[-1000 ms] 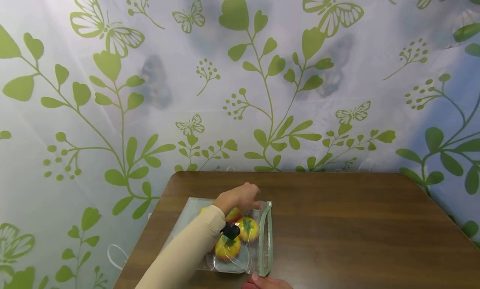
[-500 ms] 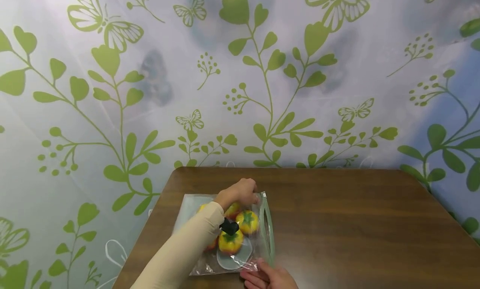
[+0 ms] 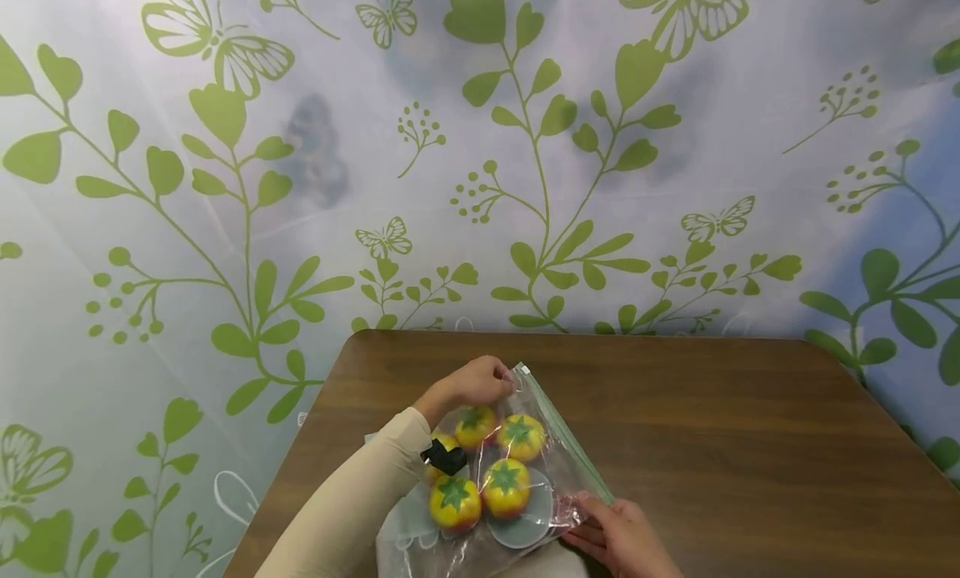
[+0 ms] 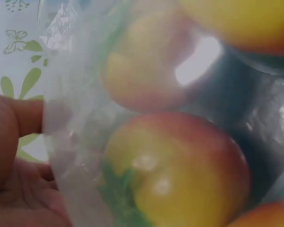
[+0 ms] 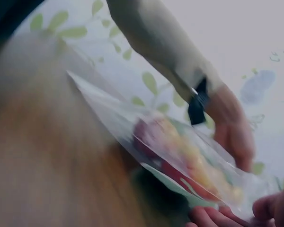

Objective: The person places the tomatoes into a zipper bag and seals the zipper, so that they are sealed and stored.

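Note:
A clear zip bag point(image 3: 551, 461) with a green zip strip point(image 3: 567, 428) holds several round yellow-red fruits point(image 3: 521, 437) with green star-shaped tops. My left hand point(image 3: 480, 382) pinches its far corner, beside the zip's white end. At the near right corner, my right hand point(image 3: 626, 538) grips the bag between thumb and fingers. The bag is tilted up, and the right wrist view shows its lower edge raised over the table with the fruits point(image 5: 180, 151) slumped together inside. Close up in the left wrist view, the fruits point(image 4: 180, 170) press against the plastic beside the left thumb.
The brown wooden table point(image 3: 720, 445) extends to the right and behind the bag. A curtain point(image 3: 570, 161) printed with green leaves and butterflies hangs behind it. A black strap piece point(image 3: 444, 456) on the left wrist overlaps the bag in the head view.
My right hand has come in from the front edge and taken hold of the near corner, moving right. The bag has turned and lifted, its zip now slanting, and the fruits have shifted.

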A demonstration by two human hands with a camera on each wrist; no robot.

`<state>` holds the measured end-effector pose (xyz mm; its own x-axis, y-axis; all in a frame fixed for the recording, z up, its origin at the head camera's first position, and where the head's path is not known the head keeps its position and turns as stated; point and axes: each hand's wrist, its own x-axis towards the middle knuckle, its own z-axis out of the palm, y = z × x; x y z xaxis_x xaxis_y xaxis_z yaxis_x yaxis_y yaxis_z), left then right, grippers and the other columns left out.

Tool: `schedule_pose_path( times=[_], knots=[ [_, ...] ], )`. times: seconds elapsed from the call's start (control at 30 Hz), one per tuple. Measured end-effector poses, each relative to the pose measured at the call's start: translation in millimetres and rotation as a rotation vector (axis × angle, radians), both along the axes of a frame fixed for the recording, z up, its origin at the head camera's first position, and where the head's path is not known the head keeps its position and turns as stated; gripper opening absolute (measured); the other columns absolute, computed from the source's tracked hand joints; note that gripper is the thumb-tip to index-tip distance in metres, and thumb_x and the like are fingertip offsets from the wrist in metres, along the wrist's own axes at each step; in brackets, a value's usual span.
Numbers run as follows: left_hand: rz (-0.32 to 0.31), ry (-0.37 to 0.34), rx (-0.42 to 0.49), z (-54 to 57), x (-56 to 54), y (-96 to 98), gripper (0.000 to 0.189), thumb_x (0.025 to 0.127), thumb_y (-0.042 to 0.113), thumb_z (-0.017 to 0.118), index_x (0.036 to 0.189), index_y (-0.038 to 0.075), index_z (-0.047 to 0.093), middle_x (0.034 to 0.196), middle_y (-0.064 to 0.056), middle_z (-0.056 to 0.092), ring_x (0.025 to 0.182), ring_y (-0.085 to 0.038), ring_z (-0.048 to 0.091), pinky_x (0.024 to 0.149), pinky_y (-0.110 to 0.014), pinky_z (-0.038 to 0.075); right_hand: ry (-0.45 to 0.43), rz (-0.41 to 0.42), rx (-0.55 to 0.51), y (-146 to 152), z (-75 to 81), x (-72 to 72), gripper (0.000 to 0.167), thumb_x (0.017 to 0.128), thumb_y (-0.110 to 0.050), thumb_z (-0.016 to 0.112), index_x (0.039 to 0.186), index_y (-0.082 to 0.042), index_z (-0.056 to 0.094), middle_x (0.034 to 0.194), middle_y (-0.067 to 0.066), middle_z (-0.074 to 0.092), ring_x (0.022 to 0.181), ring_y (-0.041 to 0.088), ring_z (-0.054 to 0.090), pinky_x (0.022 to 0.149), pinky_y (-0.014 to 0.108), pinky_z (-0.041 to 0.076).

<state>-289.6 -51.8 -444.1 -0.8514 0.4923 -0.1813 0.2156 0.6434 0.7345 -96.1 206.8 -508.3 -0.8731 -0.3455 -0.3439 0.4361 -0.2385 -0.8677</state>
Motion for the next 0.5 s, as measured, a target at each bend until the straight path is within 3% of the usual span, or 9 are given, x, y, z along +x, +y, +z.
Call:
schedule_pose_path(
  times=[0.07,0.13,0.17,0.23,0.3,0.4,0.5],
  knots=[
    [0.048,-0.05,0.075,-2.4,1.1,0.4,0.033,0.109,0.023,0.062,0.078,0.012,0.059,0.067,0.008,0.044,0.059,-0.009,0.039,0.058,-0.026,0.039,0.078,0.02,0.068,8.1,4.6,-2.6,0.04,0.118,-0.014,0.044,0.116,0.016,0.071,0.128,0.024,0.076,0.11,0.015,0.078,0.099,0.037,0.063],
    [0.099,-0.095,0.151,-4.2,2.6,1.6,0.039,0.113,0.025,0.058,0.078,0.009,0.06,0.063,0.007,0.041,0.056,-0.01,0.038,0.056,-0.027,0.039,0.145,0.008,0.15,13.9,8.1,-5.5,0.045,0.118,-0.014,0.042,0.126,0.024,0.064,0.134,0.03,0.072,0.115,0.016,0.076,0.099,0.036,0.063],
    [0.133,-0.114,0.184,-4.3,4.1,2.5,0.038,0.114,0.027,0.057,0.083,0.006,0.063,0.062,0.005,0.044,0.056,-0.01,0.041,0.057,-0.027,0.04,0.164,-0.009,0.191,16.1,8.8,-7.2,0.047,0.118,-0.014,0.042,0.131,0.026,0.06,0.136,0.032,0.071,0.117,0.017,0.075,0.099,0.035,0.063],
    [0.193,-0.133,0.25,-3.8,7.4,4.2,0.034,0.115,0.028,0.055,0.1,0.002,0.069,0.065,0.001,0.053,0.059,-0.013,0.05,0.058,-0.028,0.045,0.176,-0.062,0.263,19.5,8.0,-11.1,0.047,0.118,-0.015,0.044,0.125,0.028,0.06,0.139,0.033,0.069,0.119,0.02,0.074,0.099,0.035,0.063],
    [0.247,-0.113,0.283,-3.8,10.4,7.1,0.032,0.115,0.027,0.054,0.116,-0.001,0.069,0.073,-0.003,0.061,0.064,-0.015,0.057,0.062,-0.029,0.048,0.151,-0.104,0.297,23.0,5.8,-15.4,0.043,0.117,-0.016,0.047,0.11,0.024,0.06,0.134,0.031,0.072,0.117,0.021,0.075,0.098,0.035,0.064],
    [0.303,-0.047,0.283,-5.8,11.7,11.7,0.029,0.114,0.025,0.055,0.12,0.001,0.069,0.084,-0.006,0.065,0.072,-0.017,0.061,0.067,-0.029,0.05,0.11,-0.157,0.311,28.1,6.6,-21.7,0.037,0.116,-0.018,0.052,0.112,0.018,0.06,0.131,0.025,0.074,0.114,0.02,0.076,0.097,0.036,0.064],
    [0.35,0.011,0.279,-8.5,11.0,15.9,0.024,0.112,0.022,0.057,0.114,0.002,0.069,0.093,-0.005,0.064,0.081,-0.018,0.058,0.07,-0.03,0.048,0.133,-0.222,0.426,31.3,20.7,-27.6,0.047,0.114,-0.024,0.057,0.142,0.014,0.059,0.137,0.021,0.074,0.123,0.022,0.074,0.101,0.038,0.062]
  ],
)
